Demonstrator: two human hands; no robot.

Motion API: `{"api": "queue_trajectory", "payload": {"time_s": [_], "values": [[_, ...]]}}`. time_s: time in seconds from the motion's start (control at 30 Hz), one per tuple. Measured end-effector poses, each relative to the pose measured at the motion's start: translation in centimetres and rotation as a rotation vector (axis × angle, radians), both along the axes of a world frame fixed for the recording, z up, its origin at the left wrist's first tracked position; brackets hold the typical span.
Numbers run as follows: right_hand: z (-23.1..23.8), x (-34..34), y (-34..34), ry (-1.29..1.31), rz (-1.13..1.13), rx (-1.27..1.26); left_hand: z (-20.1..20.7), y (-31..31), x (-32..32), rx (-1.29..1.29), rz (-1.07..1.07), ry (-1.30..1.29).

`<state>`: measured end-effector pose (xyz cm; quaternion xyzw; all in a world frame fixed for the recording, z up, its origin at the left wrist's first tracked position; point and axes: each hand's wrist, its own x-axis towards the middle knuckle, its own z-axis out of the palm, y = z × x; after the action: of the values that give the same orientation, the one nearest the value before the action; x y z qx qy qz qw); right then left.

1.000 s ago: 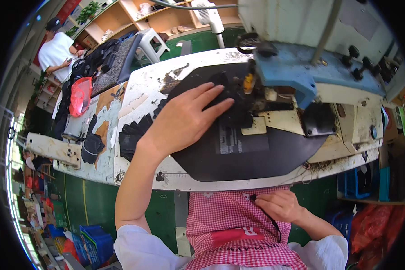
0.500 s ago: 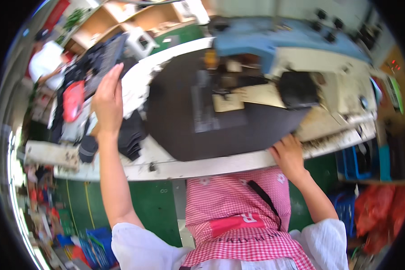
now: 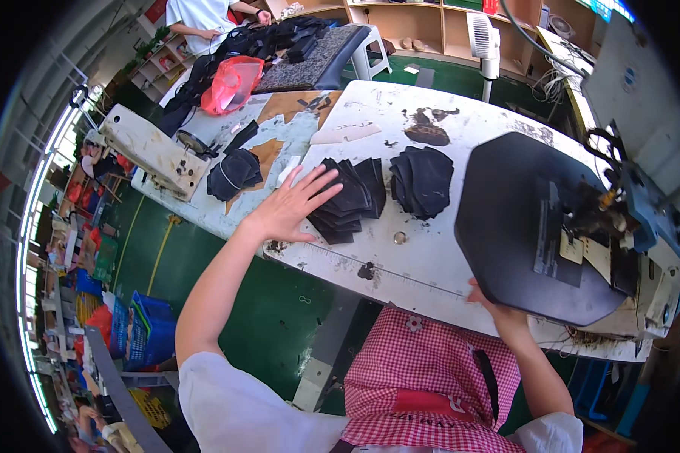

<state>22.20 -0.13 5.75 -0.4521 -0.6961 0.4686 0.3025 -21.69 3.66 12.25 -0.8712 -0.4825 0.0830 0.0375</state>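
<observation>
Fingers spread, the left hand has swung off the black panel onto the stack of dark cut pieces, while the right hand grips the panel's near edge.

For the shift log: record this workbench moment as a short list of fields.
Left hand: open, fingers spread, resting on the near stack of dark cut fabric pieces
Right hand: at the near edge of the large black flat sheet, grip hidden
Second stack of dark fabric pieces: lies apart, to the right of the first
Worn white worktable: bears both stacks and the sheet
Sewing machine: at the sheet's right end
Background: another person at a far table
</observation>
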Motion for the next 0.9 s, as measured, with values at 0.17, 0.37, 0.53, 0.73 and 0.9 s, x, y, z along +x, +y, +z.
{"api": "queue_trajectory", "payload": {"time_s": [0.17, 0.37, 0.53, 0.73, 0.9], "values": [[1.6, -11.1, 5.8, 0.221, 0.178, 0.003, -2.5, 2.9, -2.9, 0.007, -0.165, -0.117], [0.2, -21.0, 15.9, -0.797, 0.119, 1.007, -4.7, 3.5, -2.7, 0.076, -0.299, -0.281], [-0.7, -24.7, 15.2, -0.404, 0.123, 0.689, -5.3, 4.2, -2.3, 0.093, -0.294, -0.459], [-1.1, -23.7, 16.0, -0.071, 0.260, 0.328, -6.7, 4.4, -2.3, 0.090, -0.260, -0.625], [-1.4, -23.5, 14.3, -0.213, -0.010, 0.569, -5.7, 6.2, -2.1, 0.088, -0.336, -0.492]]}}
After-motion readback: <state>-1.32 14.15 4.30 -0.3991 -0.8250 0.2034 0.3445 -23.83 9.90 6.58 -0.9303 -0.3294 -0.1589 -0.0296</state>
